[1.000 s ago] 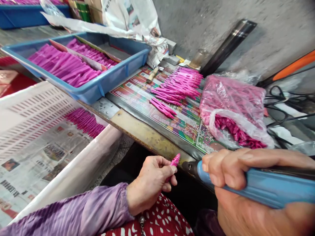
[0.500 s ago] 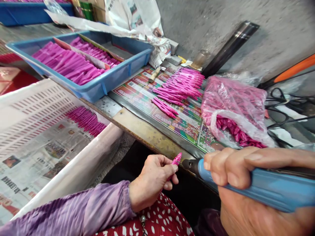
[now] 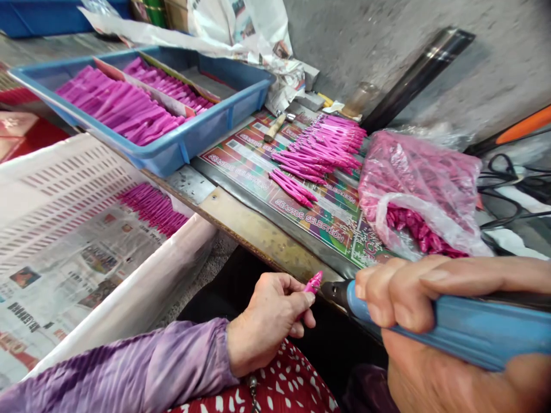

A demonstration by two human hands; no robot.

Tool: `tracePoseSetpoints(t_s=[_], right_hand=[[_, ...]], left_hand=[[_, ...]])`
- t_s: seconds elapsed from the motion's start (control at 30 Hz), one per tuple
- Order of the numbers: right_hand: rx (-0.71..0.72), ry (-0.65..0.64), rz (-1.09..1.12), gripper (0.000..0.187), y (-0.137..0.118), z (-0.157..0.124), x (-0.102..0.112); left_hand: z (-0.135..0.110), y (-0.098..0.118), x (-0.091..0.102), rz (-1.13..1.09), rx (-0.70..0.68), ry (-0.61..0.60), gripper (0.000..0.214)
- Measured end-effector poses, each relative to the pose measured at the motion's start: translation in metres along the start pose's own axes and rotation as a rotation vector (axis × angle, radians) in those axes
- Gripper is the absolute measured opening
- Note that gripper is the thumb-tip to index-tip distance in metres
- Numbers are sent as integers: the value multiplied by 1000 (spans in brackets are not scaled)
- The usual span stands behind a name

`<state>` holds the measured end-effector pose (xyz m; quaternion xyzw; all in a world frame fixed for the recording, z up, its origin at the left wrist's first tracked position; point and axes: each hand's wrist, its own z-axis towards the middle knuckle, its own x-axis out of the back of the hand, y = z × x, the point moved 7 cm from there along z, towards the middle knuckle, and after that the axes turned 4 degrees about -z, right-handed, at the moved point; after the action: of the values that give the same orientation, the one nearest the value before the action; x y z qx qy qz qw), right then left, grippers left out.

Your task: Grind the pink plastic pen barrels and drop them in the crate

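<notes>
One pink piece (image 3: 314,282) is sitting clamped in the left hand's fingers (image 3: 305,299), near the tabletop (image 3: 253,226) edge. Right hand (image 3: 430,358) is gripping a blue tool (image 3: 482,327), fingers wrapping round, dark tip (image 3: 338,293) pointing just beside the piece.

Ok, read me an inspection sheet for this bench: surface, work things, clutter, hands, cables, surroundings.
Surface: printed sheet covers part of the bench; white specks scattered toward its front right.
Work things: pink piece and blue tool; pile of pink pieces on the sheet; plastic bag of pink parts beside it.
Clutter: tan-handled tool on the sheet; crumpled newspaper beside the blue tray.
Hands: left hand pinches the pink piece; right hand grips the blue tool, tip near the piece.
Cables: black cables looped right of the bag.
Surroundings: grey wall behind; black tube slanting before it.
</notes>
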<state>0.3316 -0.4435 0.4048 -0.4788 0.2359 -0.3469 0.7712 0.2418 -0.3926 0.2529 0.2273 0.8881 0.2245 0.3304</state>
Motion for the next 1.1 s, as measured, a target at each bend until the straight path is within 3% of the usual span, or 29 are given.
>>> tracePoseSetpoints(t_s=[0.17, 0.3, 0.5, 0.7, 0.8, 0.9, 0.97, 1.1], right_hand=[[-3, -148, -12, 25, 2, 7, -7], [-62, -60, -82, 39, 6, 9, -2], [-1, 52, -27, 46, 3, 3, 7], [51, 136, -27, 40, 0, -7, 39], [78, 213, -21, 40, -1, -7, 56], [70, 334, -49, 48, 0, -4, 68], [109, 390, -72, 48, 0, -1, 72], [174, 421, -37, 38, 9, 5, 78]], left_hand=[[-3, 4, 0, 53, -10, 45, 22], [-3, 7, 0, 45, -7, 47, 22], [3, 4, 2, 27, -62, -3, 22], [0, 6, 9, 246, -124, -65, 13], [-8, 30, 14, 469, -321, -42, 12], [-25, 77, 18, 777, -753, 76, 13], [-33, 104, 23, 956, -967, 163, 16], [-26, 145, 44, 1298, -1132, 380, 21]])
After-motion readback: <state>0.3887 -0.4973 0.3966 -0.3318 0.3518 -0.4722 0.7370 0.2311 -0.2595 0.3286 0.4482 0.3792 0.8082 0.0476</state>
